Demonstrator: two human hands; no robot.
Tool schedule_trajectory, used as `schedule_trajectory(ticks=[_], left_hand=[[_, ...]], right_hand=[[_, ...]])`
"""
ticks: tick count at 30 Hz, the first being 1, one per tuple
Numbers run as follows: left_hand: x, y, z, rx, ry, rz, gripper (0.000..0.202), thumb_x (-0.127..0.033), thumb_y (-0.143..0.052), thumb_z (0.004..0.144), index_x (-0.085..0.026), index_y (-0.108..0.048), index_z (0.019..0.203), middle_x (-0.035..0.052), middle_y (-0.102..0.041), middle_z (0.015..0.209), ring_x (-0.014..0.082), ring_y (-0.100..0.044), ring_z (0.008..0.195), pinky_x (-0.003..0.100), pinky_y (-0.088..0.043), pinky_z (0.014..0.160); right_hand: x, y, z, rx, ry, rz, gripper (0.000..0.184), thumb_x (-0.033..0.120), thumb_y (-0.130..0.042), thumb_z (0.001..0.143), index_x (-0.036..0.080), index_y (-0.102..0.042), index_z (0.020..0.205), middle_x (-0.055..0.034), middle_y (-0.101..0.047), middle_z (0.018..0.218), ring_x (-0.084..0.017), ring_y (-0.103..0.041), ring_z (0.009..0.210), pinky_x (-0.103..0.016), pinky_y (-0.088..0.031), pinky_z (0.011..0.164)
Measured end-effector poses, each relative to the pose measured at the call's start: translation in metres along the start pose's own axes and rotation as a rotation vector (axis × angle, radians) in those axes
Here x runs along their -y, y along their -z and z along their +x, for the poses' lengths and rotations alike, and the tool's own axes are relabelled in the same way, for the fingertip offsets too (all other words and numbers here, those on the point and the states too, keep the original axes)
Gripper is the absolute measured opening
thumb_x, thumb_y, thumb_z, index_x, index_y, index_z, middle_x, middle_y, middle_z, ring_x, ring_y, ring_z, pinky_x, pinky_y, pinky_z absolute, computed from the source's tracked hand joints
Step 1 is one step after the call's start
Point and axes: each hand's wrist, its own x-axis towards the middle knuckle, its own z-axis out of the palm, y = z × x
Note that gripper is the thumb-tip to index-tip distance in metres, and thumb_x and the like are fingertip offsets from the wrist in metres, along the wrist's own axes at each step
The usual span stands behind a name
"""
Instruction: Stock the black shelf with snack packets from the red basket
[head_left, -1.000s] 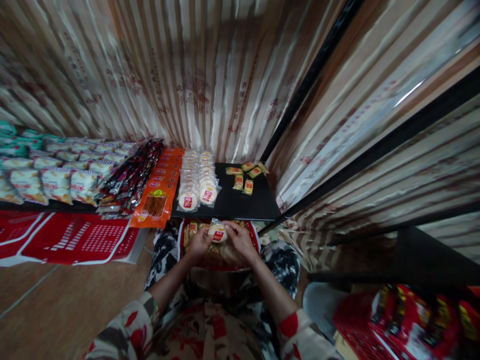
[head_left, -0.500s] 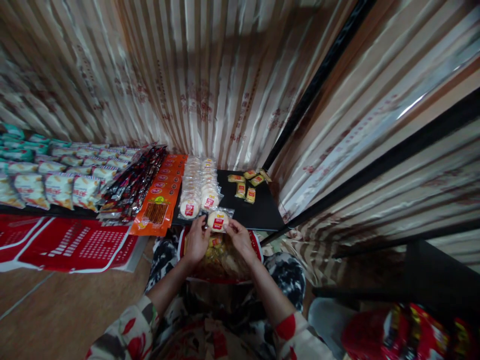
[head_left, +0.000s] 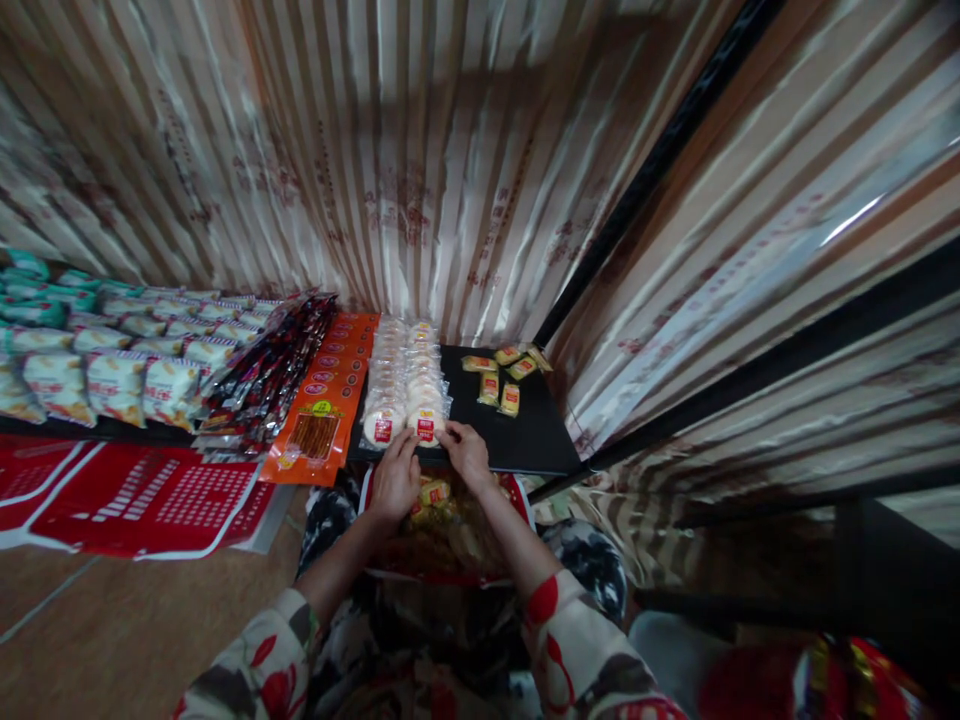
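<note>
Both my hands hold a clear packet with a round pale cake (head_left: 426, 427) at the front of the right-hand row of such packets on the black shelf (head_left: 525, 440). My left hand (head_left: 394, 483) pinches its left edge. My right hand (head_left: 466, 454) grips its right edge. A second row of round cake packets (head_left: 385, 380) lies just to the left. Below my hands, a red basket (head_left: 517, 490) on my lap holds several more snack packets.
Small yellow packets (head_left: 499, 380) lie on the shelf's right part. Left of the cakes lie orange packs (head_left: 324, 400), dark red-black packs (head_left: 262, 375) and rows of white snack bags (head_left: 112, 370). A striped curtain hangs behind. A red flattened carton (head_left: 135, 490) lies on the floor.
My hands lifted the round cake packet out of the basket and carried it forward onto the shelf, to the front of the right-hand row.
</note>
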Motion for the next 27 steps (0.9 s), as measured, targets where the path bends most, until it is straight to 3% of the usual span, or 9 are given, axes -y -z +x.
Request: schedule_trajectory(ticks=[4, 8, 12, 14, 18, 21, 23, 27], left_hand=[[0.006, -0.005, 0.001, 0.035, 0.001, 0.030, 0.037, -0.010, -0.041, 0.081, -0.014, -0.055, 0.116, 0.0118, -0.049, 0.131, 0.0232, -0.044, 0.123, 0.039, -0.040, 0.104], [0.008, -0.005, -0.002, 0.038, -0.028, 0.056, 0.036, -0.008, -0.042, 0.079, -0.014, -0.058, 0.110, 0.0114, -0.049, 0.130, 0.0238, -0.045, 0.121, 0.041, -0.040, 0.103], [0.002, -0.006, -0.016, 0.056, -0.086, 0.030, 0.033, -0.008, -0.039, 0.079, -0.015, -0.061, 0.102, 0.0099, -0.058, 0.117, 0.0210, -0.051, 0.110, 0.039, -0.043, 0.099], [-0.003, -0.011, -0.029, 0.147, -0.102, -0.002, 0.033, -0.008, -0.037, 0.080, -0.016, -0.062, 0.100, 0.0090, -0.060, 0.111, 0.0192, -0.053, 0.105, 0.036, -0.044, 0.096], [-0.015, -0.033, -0.057, 0.431, -0.097, -0.021, 0.037, -0.011, -0.038, 0.081, -0.014, -0.056, 0.113, 0.0115, -0.056, 0.120, 0.0194, -0.049, 0.114, 0.034, -0.039, 0.100], [-0.022, -0.053, -0.078, 0.637, -0.089, 0.019, 0.040, -0.018, -0.045, 0.081, -0.013, -0.052, 0.120, 0.0129, -0.053, 0.125, 0.0232, -0.042, 0.122, 0.040, -0.028, 0.107], [-0.024, -0.064, -0.092, 0.732, -0.075, 0.039, 0.040, -0.018, -0.045, 0.081, -0.011, -0.051, 0.120, 0.0143, -0.052, 0.126, 0.0251, -0.040, 0.124, 0.041, -0.023, 0.109], [-0.024, -0.074, -0.108, 0.757, -0.012, 0.071, 0.047, -0.014, -0.043, 0.079, -0.006, -0.046, 0.126, 0.0207, -0.046, 0.131, 0.0302, -0.038, 0.125, 0.044, -0.028, 0.105]], right_hand=[[0.004, -0.002, 0.001, -0.029, 0.004, -0.124, 0.029, 0.035, -0.058, 0.077, 0.020, -0.063, 0.102, -0.0024, -0.062, 0.080, -0.016, -0.058, 0.076, -0.026, -0.044, 0.068], [0.003, -0.001, -0.010, -0.120, 0.014, 0.026, 0.039, 0.041, -0.055, 0.079, 0.014, -0.057, 0.108, -0.0040, -0.061, 0.083, -0.013, -0.055, 0.065, -0.025, -0.045, 0.065], [-0.010, 0.010, -0.043, -0.165, 0.092, 0.152, 0.034, 0.040, -0.043, 0.085, 0.013, -0.060, 0.099, -0.0055, -0.062, 0.081, -0.014, -0.056, 0.069, -0.024, -0.045, 0.065], [-0.024, 0.016, -0.063, -0.096, 0.113, 0.095, 0.032, 0.039, -0.040, 0.087, 0.015, -0.062, 0.090, -0.0060, -0.064, 0.081, -0.015, -0.058, 0.073, -0.024, -0.045, 0.067], [-0.058, 0.021, -0.098, 0.276, 0.084, -0.313, 0.028, 0.027, -0.038, 0.089, 0.017, -0.063, 0.098, -0.0082, -0.067, 0.094, -0.016, -0.061, 0.085, -0.025, -0.044, 0.076], [-0.076, 0.023, -0.117, 0.495, 0.085, -0.538, 0.022, 0.024, -0.050, 0.083, 0.016, -0.064, 0.098, -0.0104, -0.067, 0.098, -0.018, -0.060, 0.092, -0.025, -0.042, 0.082], [-0.082, 0.023, -0.126, 0.531, 0.094, -0.562, 0.019, 0.022, -0.054, 0.080, 0.015, -0.066, 0.092, -0.0110, -0.067, 0.096, -0.020, -0.059, 0.095, -0.026, -0.041, 0.084], [-0.085, 0.022, -0.135, 0.527, 0.066, -0.653, 0.022, 0.014, -0.046, 0.082, 0.010, -0.066, 0.088, -0.0159, -0.067, 0.093, -0.022, -0.060, 0.094, -0.028, -0.043, 0.079]])
